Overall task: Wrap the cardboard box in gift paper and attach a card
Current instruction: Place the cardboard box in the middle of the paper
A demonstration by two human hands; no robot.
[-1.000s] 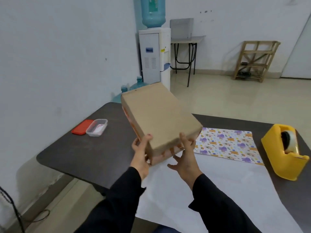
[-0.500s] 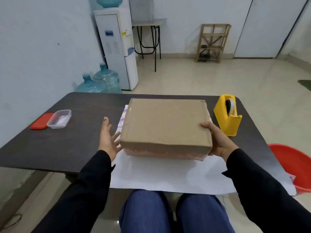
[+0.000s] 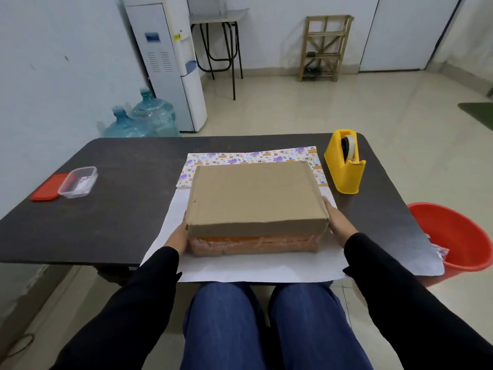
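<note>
The brown cardboard box (image 3: 256, 193) lies flat on the gift paper (image 3: 253, 268), whose white back faces up. A patterned strip of the same paper (image 3: 240, 157) shows beyond the box's far edge. My left hand (image 3: 177, 236) touches the box's left side near its front corner, and the box hides its fingers. My right hand (image 3: 337, 222) lies flat against the box's right side with straight fingers. The lower part of the box's front face looks orange and rough.
A yellow tape dispenser (image 3: 345, 166) stands right of the box on the dark table (image 3: 106, 209). A clear plastic container (image 3: 77, 181) with something pale inside and its red lid (image 3: 44, 188) sit at the far left. A red bucket (image 3: 458, 236) stands on the floor to the right.
The box, held tilted in the air a second ago, has come down flat onto the paper. My left hand has moved in to its left side.
</note>
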